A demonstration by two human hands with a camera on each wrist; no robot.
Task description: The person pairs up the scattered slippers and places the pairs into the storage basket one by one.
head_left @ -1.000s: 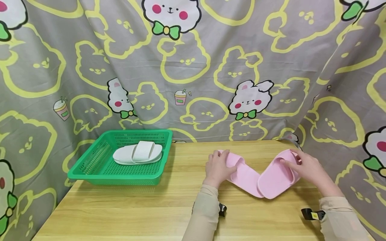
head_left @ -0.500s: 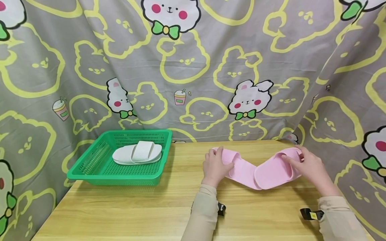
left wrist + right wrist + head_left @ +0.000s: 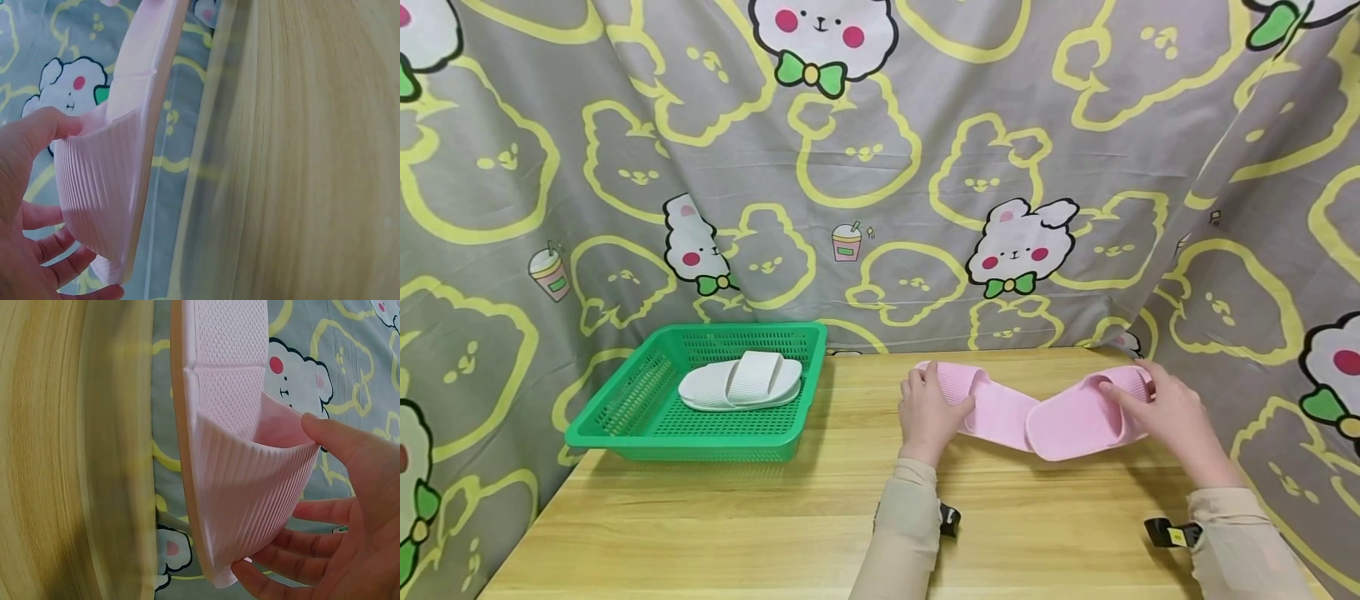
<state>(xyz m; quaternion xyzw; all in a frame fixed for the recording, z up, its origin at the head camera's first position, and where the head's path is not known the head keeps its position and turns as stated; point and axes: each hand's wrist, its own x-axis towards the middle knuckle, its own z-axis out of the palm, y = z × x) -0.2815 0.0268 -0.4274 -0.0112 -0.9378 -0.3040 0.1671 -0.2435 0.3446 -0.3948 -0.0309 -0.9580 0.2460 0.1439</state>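
Two pink slide slippers meet heel to heel in a shallow V on the right of the head view. My left hand grips the left slipper by its ribbed strap, thumb at the strap's open edge and fingers around the toe side. The right slipper is held the same way by my right hand, its heel overlapping the other's heel. In the left wrist view, the ribbed strap sits between thumb and fingers. The right wrist view shows the other strap pinched likewise, with a dotted footbed above it.
A green perforated basket stands at the left of the wooden table. Inside it lies a pair of white slippers, one stacked over the other. A patterned curtain hangs behind the table and along both sides.
Both slippers have risen, their joined heels moving up and away in the head view, and the V has flattened. My left hand has shifted slightly left. Basket and white slippers stay put.
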